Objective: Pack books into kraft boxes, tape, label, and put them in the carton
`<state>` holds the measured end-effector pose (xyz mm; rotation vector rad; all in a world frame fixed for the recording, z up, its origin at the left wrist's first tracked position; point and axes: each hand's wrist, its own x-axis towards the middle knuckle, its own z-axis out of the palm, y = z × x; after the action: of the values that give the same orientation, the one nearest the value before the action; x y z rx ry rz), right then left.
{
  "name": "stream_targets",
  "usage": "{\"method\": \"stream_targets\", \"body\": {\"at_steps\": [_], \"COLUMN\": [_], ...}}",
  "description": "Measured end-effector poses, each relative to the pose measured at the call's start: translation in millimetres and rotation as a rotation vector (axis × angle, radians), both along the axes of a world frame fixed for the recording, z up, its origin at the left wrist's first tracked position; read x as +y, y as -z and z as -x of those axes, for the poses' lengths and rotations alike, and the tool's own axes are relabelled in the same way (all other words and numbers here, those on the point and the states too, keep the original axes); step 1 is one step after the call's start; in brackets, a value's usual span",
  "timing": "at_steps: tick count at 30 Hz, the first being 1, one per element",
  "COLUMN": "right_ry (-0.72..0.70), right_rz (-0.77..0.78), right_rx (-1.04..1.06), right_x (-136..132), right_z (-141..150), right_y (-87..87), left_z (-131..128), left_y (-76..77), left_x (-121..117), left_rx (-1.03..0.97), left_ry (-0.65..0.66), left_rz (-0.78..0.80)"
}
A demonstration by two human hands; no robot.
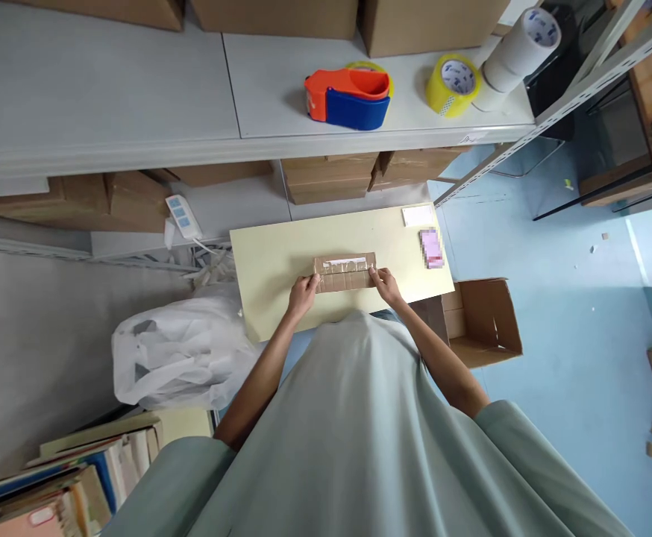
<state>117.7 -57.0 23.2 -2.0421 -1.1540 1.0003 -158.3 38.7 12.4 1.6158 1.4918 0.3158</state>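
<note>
A small flat cardboard box (344, 280) is held level over the pale yellow tabletop (273, 261), close to my body. Shiny clear tape covers it, and a white strip runs along its upper part. My left hand (303, 294) grips the left end, thumb on top. At the right end, my right hand (386, 285) pinches the box the same way. The fingers beneath the box are hidden. Whether the box touches the tabletop I cannot tell.
On the shelf (281, 89) ahead stand an orange and blue tape dispenser (348, 98), a yellow tape roll (453, 84) and white rolls (521, 48). An open carton (483, 324) sits at the right. A white plastic bag (183, 347) bulges at the left, near a power strip (183, 217).
</note>
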Motion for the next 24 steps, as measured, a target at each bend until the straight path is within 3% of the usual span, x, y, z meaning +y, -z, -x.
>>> {"method": "stream_targets", "body": {"at_steps": [6,12,20,24], "right_ry": [-0.06,-0.013,-0.159,-0.174], "right_rz": [-0.012,0.048,0.101,0.053], "right_rx": [0.128,0.018,0.127,0.176], "right_x": [-13.9,-29.6,-18.9,-2.9], "right_z": [-27.2,-53.8,-86.1,-128.9], "right_y": [-2.9,13.1,39.0,37.6], "left_z": [-1.7,-21.3,-40.3,-57.2], "left_y": [-3.7,7.3,11.3,-2.2], "left_x": [2.0,-11.6,-29.6,-26.9], "left_rx": [-0.078,-0.025,0.137,0.269], "left_ry": [0.037,0.04,-0.108,-0.31], "left_rz": [-0.056,-0.035,0.052,-0.104]}}
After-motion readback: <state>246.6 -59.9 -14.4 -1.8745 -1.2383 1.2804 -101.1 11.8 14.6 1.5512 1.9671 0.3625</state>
